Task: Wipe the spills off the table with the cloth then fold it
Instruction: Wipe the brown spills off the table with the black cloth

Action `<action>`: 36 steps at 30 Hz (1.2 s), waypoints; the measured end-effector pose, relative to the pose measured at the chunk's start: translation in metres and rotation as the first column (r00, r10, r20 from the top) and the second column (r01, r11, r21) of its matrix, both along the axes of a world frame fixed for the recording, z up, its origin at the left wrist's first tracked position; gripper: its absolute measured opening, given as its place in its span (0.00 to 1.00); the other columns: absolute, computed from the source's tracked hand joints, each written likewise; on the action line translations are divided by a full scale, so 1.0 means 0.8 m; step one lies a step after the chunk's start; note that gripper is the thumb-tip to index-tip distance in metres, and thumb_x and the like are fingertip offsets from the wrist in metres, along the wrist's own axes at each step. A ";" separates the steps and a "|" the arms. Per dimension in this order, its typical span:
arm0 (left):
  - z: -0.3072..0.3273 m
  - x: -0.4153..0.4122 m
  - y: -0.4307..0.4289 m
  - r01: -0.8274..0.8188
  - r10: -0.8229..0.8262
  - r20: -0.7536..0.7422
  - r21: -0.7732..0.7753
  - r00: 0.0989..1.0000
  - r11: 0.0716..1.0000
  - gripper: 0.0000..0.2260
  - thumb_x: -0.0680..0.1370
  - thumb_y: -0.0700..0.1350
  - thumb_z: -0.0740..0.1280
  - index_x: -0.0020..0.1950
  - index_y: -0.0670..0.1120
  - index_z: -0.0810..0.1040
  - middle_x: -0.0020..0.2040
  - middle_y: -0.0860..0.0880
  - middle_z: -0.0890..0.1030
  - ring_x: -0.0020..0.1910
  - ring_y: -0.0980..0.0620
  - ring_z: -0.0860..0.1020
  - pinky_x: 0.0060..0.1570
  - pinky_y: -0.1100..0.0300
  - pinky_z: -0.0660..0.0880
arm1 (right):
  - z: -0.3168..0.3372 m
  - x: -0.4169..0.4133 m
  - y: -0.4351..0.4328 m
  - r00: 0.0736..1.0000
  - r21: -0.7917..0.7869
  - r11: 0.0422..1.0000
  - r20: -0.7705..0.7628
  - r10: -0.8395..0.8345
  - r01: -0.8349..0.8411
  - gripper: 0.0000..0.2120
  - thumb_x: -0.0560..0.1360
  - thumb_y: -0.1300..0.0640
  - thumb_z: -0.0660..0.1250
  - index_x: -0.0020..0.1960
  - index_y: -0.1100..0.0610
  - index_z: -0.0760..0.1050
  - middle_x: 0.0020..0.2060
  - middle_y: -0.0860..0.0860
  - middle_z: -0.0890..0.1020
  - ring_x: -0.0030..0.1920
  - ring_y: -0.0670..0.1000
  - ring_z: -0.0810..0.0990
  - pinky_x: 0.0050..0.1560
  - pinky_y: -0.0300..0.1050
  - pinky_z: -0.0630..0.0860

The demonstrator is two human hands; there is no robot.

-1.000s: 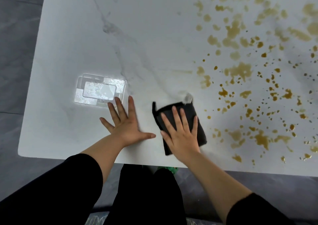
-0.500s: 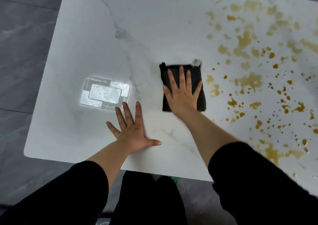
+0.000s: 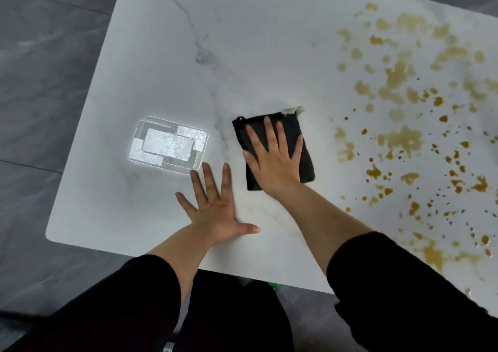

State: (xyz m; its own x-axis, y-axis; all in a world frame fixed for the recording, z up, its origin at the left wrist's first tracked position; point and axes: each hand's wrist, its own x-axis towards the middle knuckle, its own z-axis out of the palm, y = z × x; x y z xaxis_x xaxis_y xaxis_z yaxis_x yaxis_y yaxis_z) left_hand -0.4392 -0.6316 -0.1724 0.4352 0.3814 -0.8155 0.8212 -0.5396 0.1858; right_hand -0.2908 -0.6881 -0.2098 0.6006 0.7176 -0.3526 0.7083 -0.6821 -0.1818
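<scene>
Hands lie flat on the white marble desk (image 3: pixel 269 42), both with fingers spread and gripping nothing. The right hand (image 3: pixel 275 160) presses palm-down on the dark cloth (image 3: pixel 307 160), which is folded into a thick rectangle and sits near the middle of the desk; the fingers point to the far side and cover most of the cloth's left part. A small pale tag (image 3: pixel 292 110) sticks out at the far right corner of the cloth. The left hand (image 3: pixel 215 211) rests on the bare desk just near and to the left of the cloth, thumb stretched to the right, not touching the cloth. Both arms wear black sleeves (image 3: pixel 390 284). Beyond the left fingertips, very close, stands a clear glassy tray (image 3: pixel 168 143) that shines brightly. To the right of the cloth, brown-yellow spills (image 3: pixel 398 139) cover the right part of the desk in many drops and patches, the nearest ones just beside the cloth. Grey floor (image 3: pixel 48 82) surrounds the desk.
</scene>
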 end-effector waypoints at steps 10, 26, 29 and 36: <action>0.006 0.001 -0.001 0.001 -0.001 -0.012 0.002 1.000 1.000 0.69 0.51 0.78 0.69 0.64 0.59 0.15 0.62 0.49 0.12 0.60 0.46 0.12 0.51 0.35 0.20 | 0.000 -0.046 -0.086 0.994 0.021 0.998 0.094 -0.064 0.062 0.27 0.80 0.38 0.41 0.77 0.43 0.41 0.78 0.51 0.46 0.77 0.53 0.43 0.72 0.65 0.39; -0.004 -0.001 -0.005 -0.007 0.009 -0.037 0.052 0.999 0.999 0.69 0.45 0.82 0.63 0.64 0.61 0.15 0.59 0.52 0.10 0.58 0.49 0.11 0.62 0.27 0.32 | 0.007 0.052 -0.192 0.952 -0.150 0.940 0.024 -0.305 0.305 0.28 0.73 0.34 0.28 0.68 0.38 0.20 0.74 0.48 0.28 0.70 0.48 0.23 0.70 0.64 0.31; -0.006 -0.001 -0.005 -0.005 0.007 -0.035 0.060 0.999 0.998 0.69 0.44 0.83 0.61 0.64 0.61 0.16 0.59 0.53 0.10 0.58 0.49 0.11 0.63 0.27 0.33 | 0.009 0.066 -0.189 0.963 -0.150 0.952 0.013 -0.269 0.268 0.28 0.75 0.35 0.31 0.69 0.39 0.22 0.75 0.48 0.30 0.73 0.50 0.27 0.69 0.63 0.31; 0.004 0.000 -0.005 0.015 -0.013 -0.045 0.025 0.999 1.000 0.69 0.47 0.81 0.65 0.63 0.60 0.14 0.60 0.50 0.11 0.59 0.45 0.13 0.63 0.27 0.33 | 0.020 -0.041 -0.258 0.981 -0.233 0.956 -0.039 -0.192 0.178 0.30 0.74 0.33 0.31 0.72 0.41 0.24 0.71 0.47 0.25 0.71 0.50 0.23 0.67 0.61 0.25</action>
